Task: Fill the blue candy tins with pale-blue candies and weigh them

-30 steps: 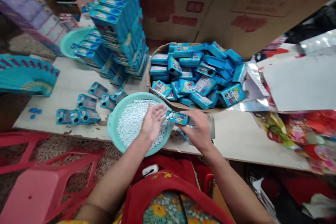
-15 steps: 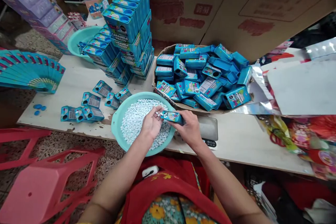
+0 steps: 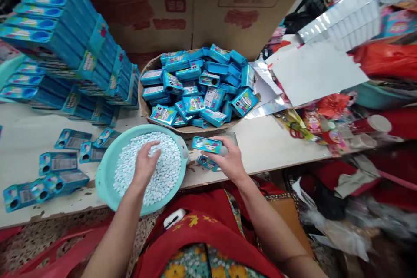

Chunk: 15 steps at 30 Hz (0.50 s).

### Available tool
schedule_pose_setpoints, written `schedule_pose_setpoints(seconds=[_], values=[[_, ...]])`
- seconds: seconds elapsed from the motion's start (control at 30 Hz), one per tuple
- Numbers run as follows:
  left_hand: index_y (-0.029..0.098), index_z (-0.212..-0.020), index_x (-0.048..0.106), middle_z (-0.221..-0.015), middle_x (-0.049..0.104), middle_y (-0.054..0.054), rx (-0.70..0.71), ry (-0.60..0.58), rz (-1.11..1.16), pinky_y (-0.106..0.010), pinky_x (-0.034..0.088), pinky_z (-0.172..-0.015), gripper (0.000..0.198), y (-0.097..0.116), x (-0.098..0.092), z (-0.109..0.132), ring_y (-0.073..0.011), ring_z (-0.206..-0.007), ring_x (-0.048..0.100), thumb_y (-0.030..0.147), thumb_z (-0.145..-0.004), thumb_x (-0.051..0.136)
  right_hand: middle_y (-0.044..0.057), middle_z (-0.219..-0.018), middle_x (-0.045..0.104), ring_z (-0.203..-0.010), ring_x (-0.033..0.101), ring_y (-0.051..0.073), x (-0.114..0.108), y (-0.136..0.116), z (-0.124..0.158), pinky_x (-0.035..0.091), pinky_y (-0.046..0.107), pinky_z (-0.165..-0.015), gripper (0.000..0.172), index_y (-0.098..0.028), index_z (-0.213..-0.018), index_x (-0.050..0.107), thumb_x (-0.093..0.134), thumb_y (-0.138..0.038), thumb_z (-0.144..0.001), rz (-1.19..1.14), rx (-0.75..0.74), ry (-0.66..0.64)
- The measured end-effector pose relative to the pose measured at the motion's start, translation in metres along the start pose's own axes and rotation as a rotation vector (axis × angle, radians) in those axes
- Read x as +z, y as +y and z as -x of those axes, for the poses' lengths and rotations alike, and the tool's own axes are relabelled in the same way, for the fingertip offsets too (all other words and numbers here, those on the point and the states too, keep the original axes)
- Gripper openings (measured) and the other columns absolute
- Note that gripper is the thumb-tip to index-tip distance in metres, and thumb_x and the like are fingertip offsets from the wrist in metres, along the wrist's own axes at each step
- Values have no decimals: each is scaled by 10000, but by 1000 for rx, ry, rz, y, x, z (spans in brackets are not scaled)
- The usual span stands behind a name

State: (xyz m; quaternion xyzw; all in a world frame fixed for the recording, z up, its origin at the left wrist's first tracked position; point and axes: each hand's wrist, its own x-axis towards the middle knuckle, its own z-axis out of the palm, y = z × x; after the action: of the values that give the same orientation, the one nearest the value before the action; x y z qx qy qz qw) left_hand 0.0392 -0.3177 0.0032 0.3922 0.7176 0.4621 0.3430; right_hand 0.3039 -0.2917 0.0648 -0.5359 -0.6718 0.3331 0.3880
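My left hand (image 3: pixel 146 165) is over the small pale blue candies (image 3: pixel 164 171) in a turquoise plastic basin (image 3: pixel 103 171). Its thumb and fingers are apart and curved, with nothing visible between them. My right hand (image 3: pixel 230 159) grips a small blue candy box (image 3: pixel 205 144) by its right end, just to the right of the basin. White candies show in the box's round opening at the left. Beneath it lies another blue candy box (image 3: pixel 207 163). A flat scale (image 3: pixel 233 137) is partly hidden behind my right hand.
A cardboard tray (image 3: pixel 143 106) heaped with blue boxes stands behind the scale. Tall stacks of blue boxes (image 3: pixel 87 56) rise at the back left. Several loose boxes (image 3: pixel 60 161) lie left of the basin. White card (image 3: pixel 316 71) and bright packaging (image 3: pixel 312 121) occupy the right.
My right hand has carried its candy box right, away from the basin and over the scale area. My left hand has left the box and lowered to the candies. The view has swung right.
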Motion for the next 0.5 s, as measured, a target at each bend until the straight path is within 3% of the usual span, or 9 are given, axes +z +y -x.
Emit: schedule_pose_setpoints(seconds=[0.1,0.27,0.43,0.5], values=[[211,-1006,657,-1154,607,-94,19,-15,-342,-450,357,-1001,369,-23,-12,-6,-302,-1182,475,407,-697,615,46,-1053,663,-947,628,211,-35,48,7,487,359,-859,401,-217,-1082,610,720,-343,-717,-93,135,113],[199,-1032,661,-1120,627,-89,-170,-31,-243,-388,458,-892,436,-27,0,-5,-280,-1073,555,499,-722,594,59,-1030,674,-919,636,222,-48,122,8,495,396,-871,443,-199,-1043,616,746,-395,-667,-159,273,164],[197,-1016,672,-1063,656,-70,-148,-27,-209,-397,447,-931,436,-10,11,-10,-260,-1023,587,494,-699,628,93,-1318,535,-1212,498,256,-55,136,15,394,448,-1032,669,-228,-1218,532,791,-387,-623,-173,246,215],[206,-1016,672,-1057,662,-60,-145,-12,-216,-395,447,-937,420,-4,13,-12,-253,-1016,594,484,-704,628,104,-1336,517,-1222,489,251,-66,138,27,401,455,-1022,634,-229,-1248,510,746,-398,-684,-162,288,263]])
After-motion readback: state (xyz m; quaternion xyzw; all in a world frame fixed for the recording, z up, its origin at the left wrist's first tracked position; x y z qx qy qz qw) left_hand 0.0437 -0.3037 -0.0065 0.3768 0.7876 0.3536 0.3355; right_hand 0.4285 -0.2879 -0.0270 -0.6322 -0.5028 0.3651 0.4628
